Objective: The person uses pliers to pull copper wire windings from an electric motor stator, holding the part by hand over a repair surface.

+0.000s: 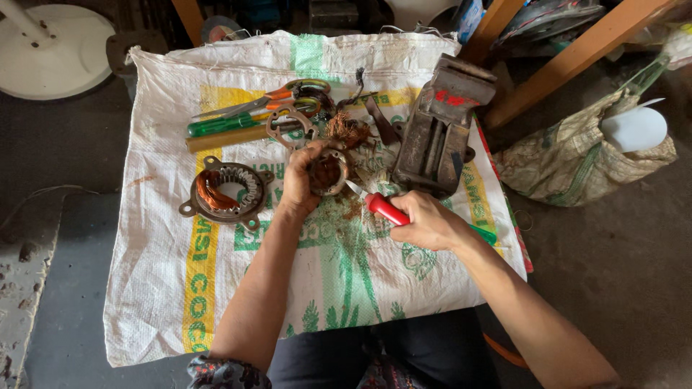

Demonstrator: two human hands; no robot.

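My left hand (299, 180) grips a round metal motor stator (329, 171) with copper windings inside, held just above the white woven sack (216, 288). My right hand (427, 220) is closed on a red-handled knife (382, 209) whose blade tip points at the stator's lower edge. A second stator (227, 191), with copper wire partly left in its slots, lies on the sack to the left of my left hand. A tangle of pulled copper wire (347, 131) sits just beyond the held stator.
Scissors with orange handles (270, 97), a green-handled screwdriver (220, 124), a wooden stick and a metal ring plate (288, 126) lie at the sack's far side. A heavy bench vise (440, 130) stands at right. A woven bag (584, 155) rests on the floor beside wooden legs.
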